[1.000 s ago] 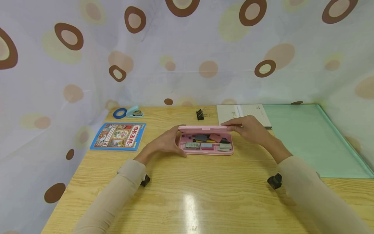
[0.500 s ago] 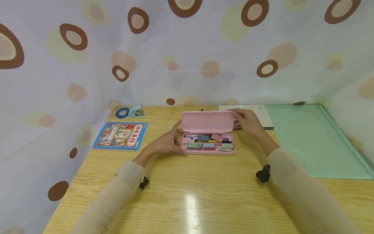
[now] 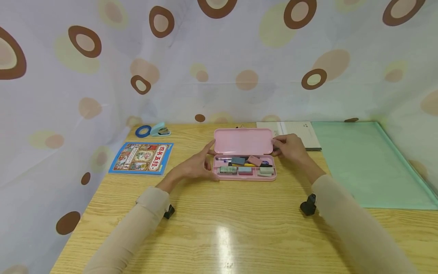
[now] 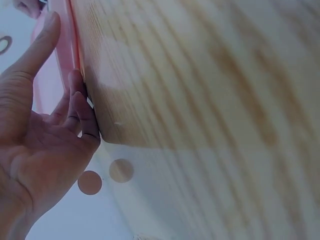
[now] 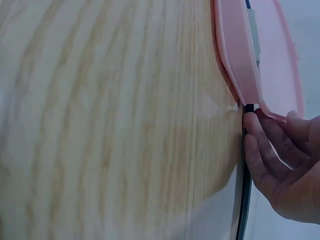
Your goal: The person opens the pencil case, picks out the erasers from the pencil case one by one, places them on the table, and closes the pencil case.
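A pink pencil case [image 3: 244,178] lies on the wooden table with its lid [image 3: 243,141] raised at the back. Inside are pens, a yellow pencil [image 3: 248,165], a dark blue eraser [image 3: 238,161], a pink eraser [image 3: 254,160] and several small blocks in front compartments. My left hand [image 3: 195,166] grips the case's left end, thumb at the front corner and fingers toward the back. My right hand [image 3: 291,147] pinches the lid's right edge; in the right wrist view its thumb [image 5: 298,127] meets the lid rim, other fingers curled below.
A blue-edged book [image 3: 141,158] lies left, with blue tape [image 3: 143,131] and a light blue stapler [image 3: 160,130] behind it. At the back right are a pale notebook [image 3: 302,133] and a green mat [image 3: 369,167]. The lid mostly hides a binder clip.
The lid has swung up and back from partly raised to standing wide. My right hand moved back with it, then slightly down along its edge. My left hand stayed at the case's left end.
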The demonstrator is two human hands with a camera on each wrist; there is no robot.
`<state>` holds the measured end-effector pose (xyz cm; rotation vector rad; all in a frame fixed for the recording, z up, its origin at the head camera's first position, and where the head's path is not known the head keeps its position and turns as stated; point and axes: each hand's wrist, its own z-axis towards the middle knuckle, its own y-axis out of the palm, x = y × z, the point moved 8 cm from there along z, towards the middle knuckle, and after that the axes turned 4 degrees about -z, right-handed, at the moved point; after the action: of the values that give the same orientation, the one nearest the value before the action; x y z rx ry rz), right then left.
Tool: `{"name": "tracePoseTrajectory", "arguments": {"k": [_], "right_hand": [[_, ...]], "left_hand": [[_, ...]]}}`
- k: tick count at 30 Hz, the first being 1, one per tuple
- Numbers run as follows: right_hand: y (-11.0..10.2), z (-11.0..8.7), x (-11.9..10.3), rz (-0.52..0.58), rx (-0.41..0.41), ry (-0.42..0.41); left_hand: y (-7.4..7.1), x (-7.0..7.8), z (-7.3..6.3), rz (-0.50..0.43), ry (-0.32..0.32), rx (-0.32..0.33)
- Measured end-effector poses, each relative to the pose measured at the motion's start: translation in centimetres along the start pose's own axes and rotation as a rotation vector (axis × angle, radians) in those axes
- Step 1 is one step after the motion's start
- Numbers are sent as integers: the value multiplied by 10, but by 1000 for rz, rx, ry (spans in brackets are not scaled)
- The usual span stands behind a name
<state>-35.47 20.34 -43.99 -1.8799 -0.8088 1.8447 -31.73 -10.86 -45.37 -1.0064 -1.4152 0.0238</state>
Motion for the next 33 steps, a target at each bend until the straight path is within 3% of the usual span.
{"name": "tracePoseTrajectory", "arguments": {"k": [11, 15, 23, 33], "right_hand": [[-18, -25, 2, 142, -6, -4], [-14, -35, -2, 116, -44, -37], [18, -46, -20, 29, -179, -109], [41, -40, -35, -139, -113, -117]], "left_hand": [[-1, 0, 1, 22, -1, -6], [-1, 0, 0, 20, 4, -4], [-3, 3, 0, 50, 22, -5], [-2, 5, 2, 57, 29, -11]]}}
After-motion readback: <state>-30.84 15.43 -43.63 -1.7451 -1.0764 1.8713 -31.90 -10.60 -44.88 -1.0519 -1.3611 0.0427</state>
